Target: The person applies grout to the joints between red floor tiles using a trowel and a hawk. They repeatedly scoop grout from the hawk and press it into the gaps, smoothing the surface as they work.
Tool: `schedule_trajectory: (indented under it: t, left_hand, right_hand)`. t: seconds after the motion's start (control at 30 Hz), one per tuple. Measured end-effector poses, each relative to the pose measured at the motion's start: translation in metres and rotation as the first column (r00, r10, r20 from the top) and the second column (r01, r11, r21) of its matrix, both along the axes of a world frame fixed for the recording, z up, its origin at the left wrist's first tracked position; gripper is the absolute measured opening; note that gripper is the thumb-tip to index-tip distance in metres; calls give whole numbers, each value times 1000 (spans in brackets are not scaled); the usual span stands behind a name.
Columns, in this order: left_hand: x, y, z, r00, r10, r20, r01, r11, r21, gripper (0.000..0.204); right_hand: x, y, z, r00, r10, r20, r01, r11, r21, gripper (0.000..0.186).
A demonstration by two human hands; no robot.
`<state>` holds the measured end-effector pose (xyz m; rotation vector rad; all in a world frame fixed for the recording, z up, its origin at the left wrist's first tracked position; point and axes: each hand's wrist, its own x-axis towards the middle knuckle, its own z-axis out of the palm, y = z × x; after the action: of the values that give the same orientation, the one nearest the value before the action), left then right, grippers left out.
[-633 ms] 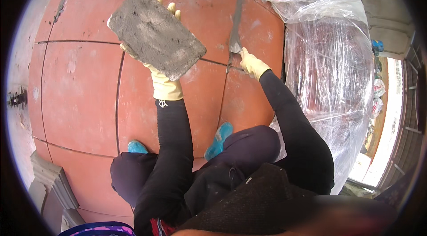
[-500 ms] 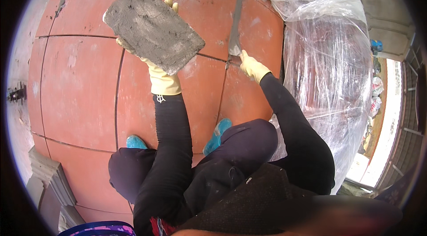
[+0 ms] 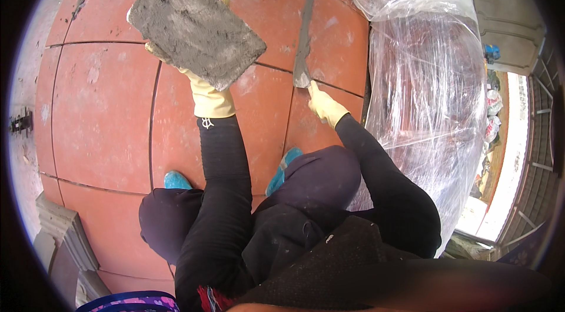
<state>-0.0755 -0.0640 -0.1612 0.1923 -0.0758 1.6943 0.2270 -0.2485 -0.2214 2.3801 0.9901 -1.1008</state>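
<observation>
In yellow rubber gloves, my left hand (image 3: 209, 94) grips a rectangular board (image 3: 194, 26) from beneath, its fingertips curled past the far edge; thick grey mortar coats the top. My right hand (image 3: 323, 105) is closed on a trowel (image 3: 302, 78), whose blade lies on a joint between the red square tiles (image 3: 100, 112). A strip of wet grey mortar (image 3: 306, 20) runs along that joint up to the blade. The trowel's handle is mostly hidden by my fingers.
A long bundle wrapped in clear plastic (image 3: 424, 88) lies along the right side. Grey moulded pieces (image 3: 65, 235) are at the lower left. Farther right are a blue container (image 3: 492, 52) and some litter or bags (image 3: 492, 109). My feet in teal shoes are on the tiles below me.
The trowel in my right hand has slid toward me along the joint, and the mortar strip now reaches lower. The board in my left hand has shifted slightly up and left.
</observation>
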Motion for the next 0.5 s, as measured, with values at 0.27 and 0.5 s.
schedule_trajectory:
  t: [0.27, 0.5]
  left_hand:
    - [1, 2, -3, 999, -20, 50, 17, 998, 63, 117]
    - [3, 2, -7, 988, -78, 130, 58, 986, 154, 110]
  right_hand:
    - [-10, -37, -13, 989, 115, 91, -121, 991, 56, 75]
    - [-18, -118, -73, 842, -380, -383, 523, 747, 411, 70]
